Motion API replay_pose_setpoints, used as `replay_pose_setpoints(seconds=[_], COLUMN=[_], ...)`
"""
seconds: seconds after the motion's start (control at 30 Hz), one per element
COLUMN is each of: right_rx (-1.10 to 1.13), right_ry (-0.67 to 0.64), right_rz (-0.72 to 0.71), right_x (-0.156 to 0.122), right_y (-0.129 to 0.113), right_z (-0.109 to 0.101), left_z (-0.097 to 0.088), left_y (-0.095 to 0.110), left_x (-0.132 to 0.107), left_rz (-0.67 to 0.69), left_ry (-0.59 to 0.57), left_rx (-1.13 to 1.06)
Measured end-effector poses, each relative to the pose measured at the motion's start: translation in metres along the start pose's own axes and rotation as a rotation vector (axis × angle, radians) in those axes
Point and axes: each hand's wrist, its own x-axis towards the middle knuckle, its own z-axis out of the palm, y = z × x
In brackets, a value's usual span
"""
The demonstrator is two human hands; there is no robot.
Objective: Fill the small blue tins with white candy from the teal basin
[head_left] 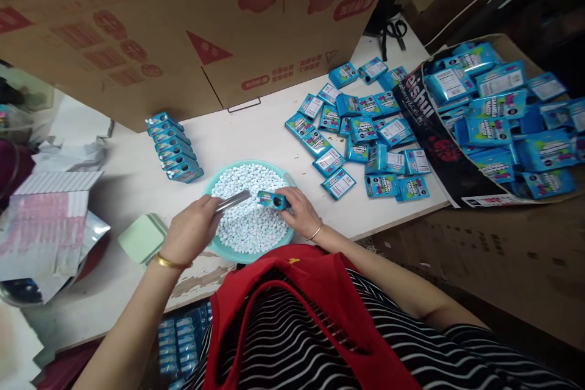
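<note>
My left hand (pixel 194 228), with a gold bangle at the wrist, is closed around a slim, shiny scoop-like metal tool (pixel 234 201). The tool's tip reaches over a turquoise basin (pixel 218 250) full of small white and pale-blue candies (pixel 251 234). Between the fingers of my right hand (pixel 300 213) is a small blue candy box (pixel 272 200), held above the candies just right of the tool's tip. A dark opening shows on the box. Whether the tool holds any candies is too small to tell.
A row of blue boxes (pixel 176 149) stands left behind the basin. Loose blue boxes (pixel 365 128) lie to the right, beside an overfilled carton (pixel 429 128). A large cardboard box (pixel 173 30) walls off the back. Scissors (pixel 395 30) and a green container (pixel 143 239) also lie there.
</note>
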Motion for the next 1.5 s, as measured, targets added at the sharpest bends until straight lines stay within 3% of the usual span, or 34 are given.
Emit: replay_pose_setpoints(seconds=[0.1, 0.17, 0.23, 0.3, 0.4, 0.47, 0.57, 0.77, 0.93, 1.13, 1.23, 1.33, 1.43, 1.5], right_rx=[0.021, 0.026, 0.024, 0.021, 0.017, 0.016, 0.011, -0.039, -0.034, -0.001, 0.01, 0.023, 0.027, 0.026], right_ry=[0.051, 0.067, 0.079, 0.089, 0.103, 0.11, 0.109, 0.044, -0.05, -0.076, -0.078, -0.081, -0.075, -0.063], right_rz=[0.085, 0.126, 0.149, 0.165, 0.195, 0.214, 0.212, 0.062, -0.034, -0.078, -0.076, -0.064, -0.055, -0.042], right_x=[0.0, -0.001, -0.001, -0.002, -0.004, -0.006, -0.008, -0.004, 0.001, 0.001, 0.0, -0.001, -0.001, -0.002], right_y=[0.003, 0.005, 0.007, 0.009, 0.01, 0.011, 0.012, 0.009, 0.002, -0.002, -0.001, 0.0, 0.002, 0.003], right_z=[-0.011, -0.017, -0.021, -0.023, -0.023, -0.023, -0.022, -0.012, 0.003, 0.014, 0.016, 0.016, 0.013, 0.009], left_z=[0.069, 0.111, 0.143, 0.163, 0.172, 0.168, 0.147, 0.071, 0.015, -0.032, -0.047, -0.053, -0.042, -0.019], left_y=[-0.03, -0.029, -0.013, 0.008, 0.024, 0.021, 0.005, -0.01, 0.007, 0.046, 0.064, 0.069, 0.049, 0.023], left_x=[0.008, 0.019, 0.033, 0.048, 0.06, 0.056, 0.038, 0.004, 0.002, 0.0, -0.004, -0.007, -0.011, -0.012], left_rz=[-0.066, -0.05, -0.027, -0.008, 0.006, 0.012, 0.042, 0.217, 0.278, 0.17, 0.169, 0.176, 0.147, 0.075], left_ry=[-0.14, -0.157, -0.13, -0.095, -0.053, -0.03, 0.013, 0.152, 0.074, -0.075, -0.111, -0.109, -0.021, 0.024], left_rx=[-0.179, -0.249, -0.308, -0.366, -0.445, -0.489, -0.546, -0.588, -0.35, 0.078, 0.193, 0.211, 0.145, 0.066])
